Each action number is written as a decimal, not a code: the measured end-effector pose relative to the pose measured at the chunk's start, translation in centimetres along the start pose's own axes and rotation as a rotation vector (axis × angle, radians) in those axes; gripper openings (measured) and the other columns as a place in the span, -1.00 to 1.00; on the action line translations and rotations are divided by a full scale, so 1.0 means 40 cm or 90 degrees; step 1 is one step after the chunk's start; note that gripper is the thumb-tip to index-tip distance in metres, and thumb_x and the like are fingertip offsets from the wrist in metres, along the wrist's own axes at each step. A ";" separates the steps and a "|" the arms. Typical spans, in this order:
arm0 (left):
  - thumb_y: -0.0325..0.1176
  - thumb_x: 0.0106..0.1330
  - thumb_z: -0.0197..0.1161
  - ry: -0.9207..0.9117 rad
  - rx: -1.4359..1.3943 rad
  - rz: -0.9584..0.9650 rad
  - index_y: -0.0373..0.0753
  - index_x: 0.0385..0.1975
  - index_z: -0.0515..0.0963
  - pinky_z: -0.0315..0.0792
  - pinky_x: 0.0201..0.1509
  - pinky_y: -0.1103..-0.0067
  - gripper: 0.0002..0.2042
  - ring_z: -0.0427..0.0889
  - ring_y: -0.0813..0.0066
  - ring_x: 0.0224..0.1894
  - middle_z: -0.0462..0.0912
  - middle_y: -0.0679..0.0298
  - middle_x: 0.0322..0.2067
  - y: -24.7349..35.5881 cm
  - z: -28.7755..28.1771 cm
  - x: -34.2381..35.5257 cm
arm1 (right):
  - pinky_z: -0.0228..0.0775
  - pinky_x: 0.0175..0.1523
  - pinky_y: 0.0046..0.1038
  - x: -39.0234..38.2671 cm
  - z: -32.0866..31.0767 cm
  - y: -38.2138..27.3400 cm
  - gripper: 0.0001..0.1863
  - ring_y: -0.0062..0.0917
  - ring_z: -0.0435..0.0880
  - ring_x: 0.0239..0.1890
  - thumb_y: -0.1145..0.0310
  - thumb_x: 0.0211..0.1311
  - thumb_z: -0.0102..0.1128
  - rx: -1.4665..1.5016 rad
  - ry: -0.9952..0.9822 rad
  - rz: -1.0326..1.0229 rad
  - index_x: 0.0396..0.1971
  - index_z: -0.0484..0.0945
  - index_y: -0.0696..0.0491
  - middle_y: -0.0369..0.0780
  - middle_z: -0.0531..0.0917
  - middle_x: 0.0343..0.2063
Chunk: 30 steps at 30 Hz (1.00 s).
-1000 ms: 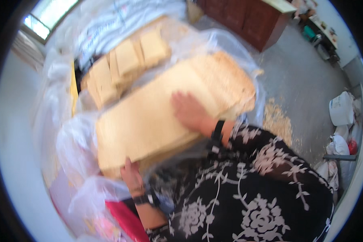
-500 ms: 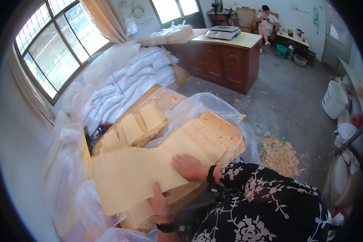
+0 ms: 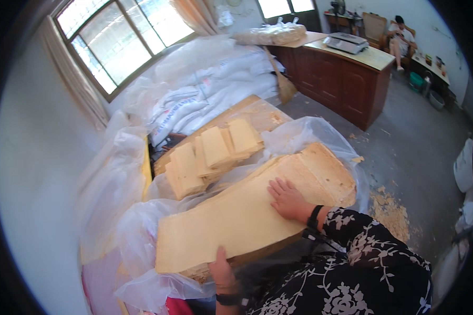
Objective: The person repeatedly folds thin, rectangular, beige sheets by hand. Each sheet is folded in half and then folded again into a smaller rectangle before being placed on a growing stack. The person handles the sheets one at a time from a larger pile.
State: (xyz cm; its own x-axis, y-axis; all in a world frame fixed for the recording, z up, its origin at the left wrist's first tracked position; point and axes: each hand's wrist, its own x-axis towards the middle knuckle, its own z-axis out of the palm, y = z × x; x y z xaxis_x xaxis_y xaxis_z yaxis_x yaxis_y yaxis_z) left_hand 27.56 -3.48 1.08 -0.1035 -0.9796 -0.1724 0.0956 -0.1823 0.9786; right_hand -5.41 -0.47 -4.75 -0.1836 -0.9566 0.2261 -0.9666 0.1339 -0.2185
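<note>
A long stack of thin pale-yellow sheets (image 3: 205, 236) lies on crumpled clear plastic, with a browner, pitted surface (image 3: 331, 168) at its right end. My right hand (image 3: 288, 198) rests flat on the upper sheet, fingers spread. My left hand (image 3: 222, 268) grips the near edge toward the left end, thumb on top and fingers hidden underneath. Beyond the stack, several smaller piles of cut rectangular sheets (image 3: 215, 149) lie overlapping on a wooden board (image 3: 247, 105).
White sacks (image 3: 210, 84) are heaped under the window. A wooden cabinet (image 3: 336, 84) carries a scale (image 3: 346, 43). A broom (image 3: 285, 86) stands beside it. A person (image 3: 399, 39) sits at the back right. Scraps (image 3: 389, 215) lie on the floor, with a white bucket (image 3: 463, 165) farther right.
Half a second ago my left hand held the upper sheet bent and shifted toward me; now it lies flatter along the stack. My head's view has shifted, moving the scene rightward.
</note>
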 end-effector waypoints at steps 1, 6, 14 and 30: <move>-0.29 0.50 0.24 -0.028 -0.021 0.072 -0.31 0.17 0.50 0.66 -0.43 0.44 -0.66 0.76 0.31 -0.31 0.72 0.14 -0.13 0.043 0.023 -0.003 | -0.16 0.61 0.11 0.002 -0.003 0.000 -0.33 -0.12 0.11 0.60 0.02 0.50 -0.02 0.007 0.009 0.002 0.44 0.34 0.12 -0.08 0.28 0.52; -0.33 0.51 0.26 -0.028 0.043 0.036 -0.31 0.28 0.44 0.72 -0.25 0.44 -0.59 0.70 0.32 -0.08 0.63 0.11 0.08 0.145 0.112 -0.061 | -0.15 0.54 0.32 -0.004 -0.017 -0.003 -0.35 -0.06 0.11 0.59 -0.04 0.49 -0.01 -0.019 0.008 0.026 0.45 0.38 -0.02 -0.16 0.30 0.52; -0.20 0.52 0.26 -0.037 -0.106 -0.308 -0.25 0.14 0.53 0.65 -0.25 0.35 -0.66 0.77 0.20 -0.19 0.75 0.12 -0.12 -0.099 -0.144 -0.001 | -0.22 0.56 0.32 -0.005 -0.019 0.002 -0.31 -0.05 -0.02 0.64 -0.10 0.49 -0.06 -0.028 -0.031 0.028 0.50 0.33 -0.07 -0.21 0.24 0.57; -0.04 0.51 0.28 0.003 0.042 -0.199 -0.34 -0.26 0.61 0.69 -0.27 0.36 -0.61 0.79 0.24 -0.38 0.79 0.02 -0.35 -0.169 -0.200 -0.003 | -0.24 0.56 0.34 -0.010 -0.028 -0.001 -0.30 -0.04 -0.03 0.64 -0.09 0.48 0.00 -0.005 -0.045 0.065 0.51 0.31 -0.09 -0.22 0.21 0.58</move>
State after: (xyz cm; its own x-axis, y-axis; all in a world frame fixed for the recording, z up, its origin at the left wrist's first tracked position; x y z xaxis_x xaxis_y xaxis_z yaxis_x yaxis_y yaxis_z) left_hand 34.86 -2.83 -6.40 -0.1137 -0.8775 -0.4658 -0.0045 -0.4684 0.8835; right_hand -5.49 0.19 -3.76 -0.2688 -0.9536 0.1354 -0.9449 0.2339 -0.2289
